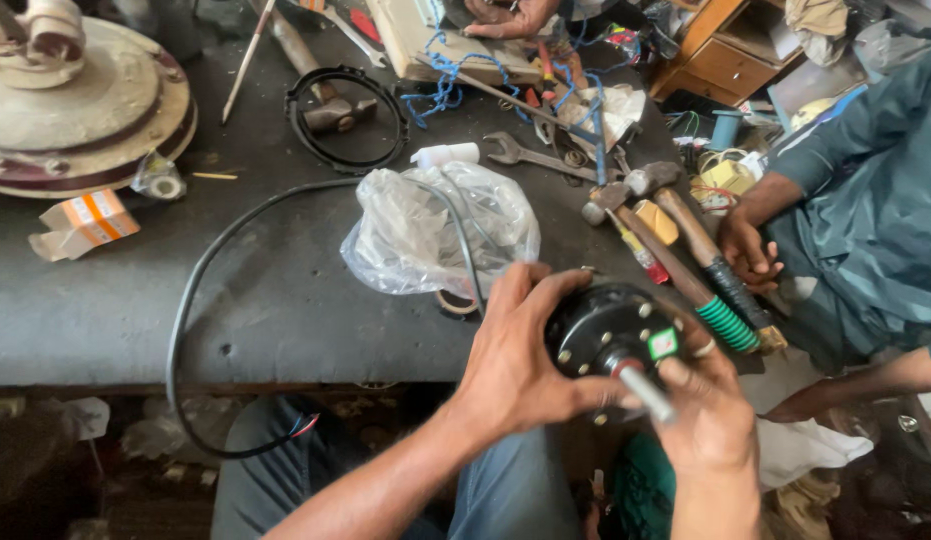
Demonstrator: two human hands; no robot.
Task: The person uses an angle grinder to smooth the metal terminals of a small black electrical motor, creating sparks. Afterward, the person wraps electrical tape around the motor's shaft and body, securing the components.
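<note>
At five o'clock, over the near edge of the dark worn bench [135, 300]: round black metal motor [607, 335], studded face up, bright steel shaft [645, 393] slanting toward five o'clock. Left hand [515, 350] clamped round its rim; right hand [710, 410] pinching the shaft. Crumpled clear plastic bag [425, 235] at eleven o'clock.

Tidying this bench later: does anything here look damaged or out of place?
The black cable hangs off the bench edge, its cut end baring loose wires. The small orange-and-white carton lies crumpled.

One head-worn view looks steeply down, close over the workbench [135, 310] edge; no second view.
</note>
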